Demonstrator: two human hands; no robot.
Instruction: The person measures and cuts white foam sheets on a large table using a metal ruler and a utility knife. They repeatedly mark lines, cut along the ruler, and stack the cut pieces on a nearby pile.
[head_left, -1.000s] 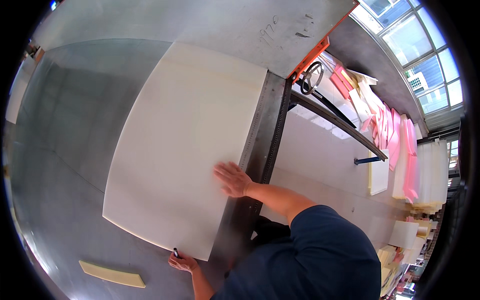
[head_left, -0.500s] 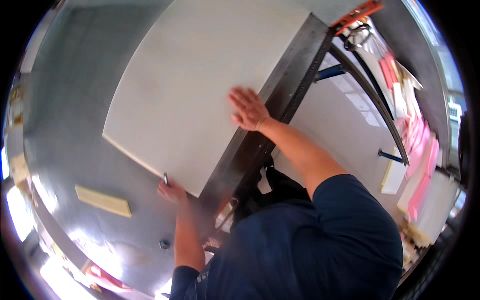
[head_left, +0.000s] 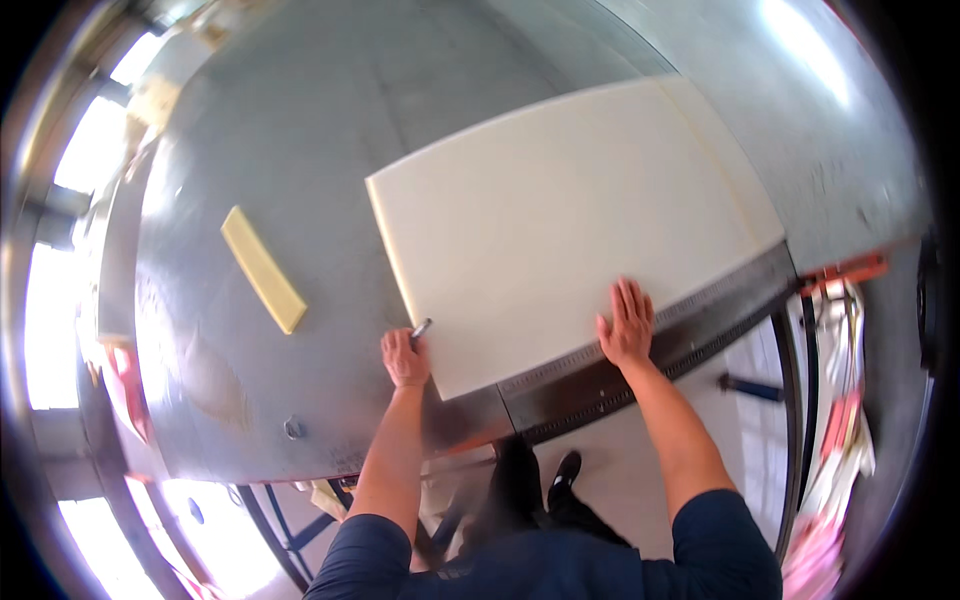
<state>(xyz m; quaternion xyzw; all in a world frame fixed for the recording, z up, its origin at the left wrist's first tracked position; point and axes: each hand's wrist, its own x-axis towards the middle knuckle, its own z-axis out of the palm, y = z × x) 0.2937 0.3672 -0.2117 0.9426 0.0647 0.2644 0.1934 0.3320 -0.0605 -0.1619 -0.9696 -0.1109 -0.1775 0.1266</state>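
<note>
Seemingly at the steadying of the slab (head_left: pixel 570 225) along the near side of the table (head_left: pixel 330 170); likely calls next for light, even pressure; with right hand (head_left: pixel 628 320) spread flat on its near part, grasping nothing; with left hand (head_left: pixel 404 356) curled round a pen (head_left: pixel 422 327) at its left edge; whitish, smooth, broad, foam-like; beyond, to the left, a straight yellowish strip (head_left: pixel 263 270) on smooth grey metal.

The large off-white sheet (head_left: pixel 560 220) lies flat, with a yellowish left edge and a faint yellowish band near its right end. At this sheet's left edge, near the closest corner, is a slim, tilted, greyish object, probably a pen (head_left: pixel 423 326).
</note>
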